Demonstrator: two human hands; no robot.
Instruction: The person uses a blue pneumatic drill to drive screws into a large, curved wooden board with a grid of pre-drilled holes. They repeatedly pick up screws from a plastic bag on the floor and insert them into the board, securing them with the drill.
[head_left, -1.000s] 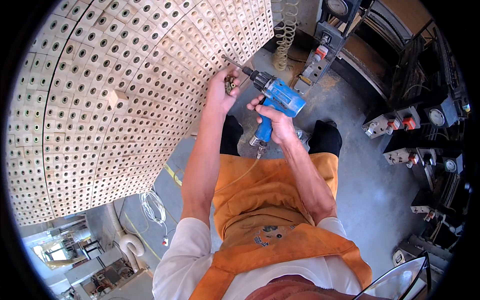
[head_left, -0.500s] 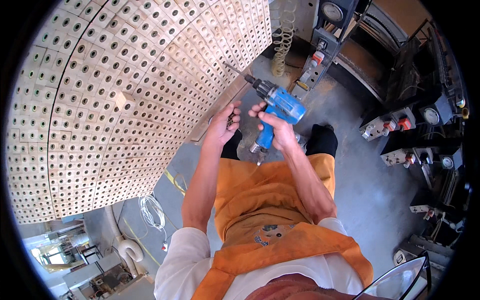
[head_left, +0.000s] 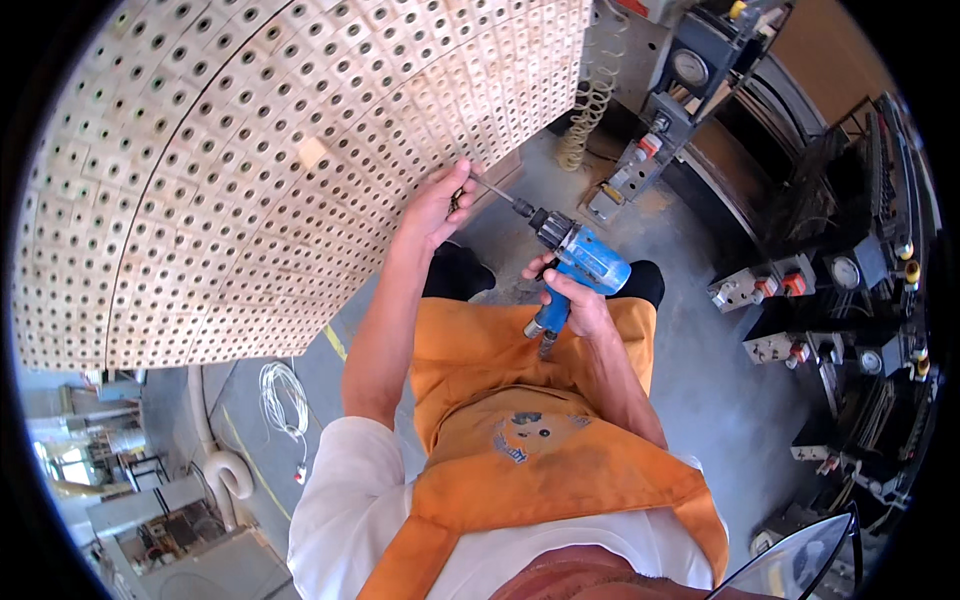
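My right hand [head_left: 584, 304] is wrapped round the grip of a blue pistol-shaped power drill [head_left: 600, 264], its chuck aimed up and left. The drill's long thin bit [head_left: 497, 191] reaches the fingertips of my left hand [head_left: 436, 208], which is partly closed round several small dark metal pieces [head_left: 458, 198]; they look like threaded inserts. Whether one sits on the bit's tip is too small to tell. Just left of that hand stretches a large array of pale wooden blocks [head_left: 262, 228], many with round holes lined by dark metal rings. One loose wooden block [head_left: 312, 153] lies on top of them.
A coiled air hose [head_left: 590, 115] hangs beyond the drill. Dark machinery with pressure gauges [head_left: 845, 271] and red switches lines the right side. A bundle of white cable [head_left: 284, 400] and a thick pale duct hose [head_left: 226, 472] lie at lower left.
My left hand has risen to the bit's tip, closing its fingers there. The drill has shifted slightly down and right in the picture, and the view has turned a little.
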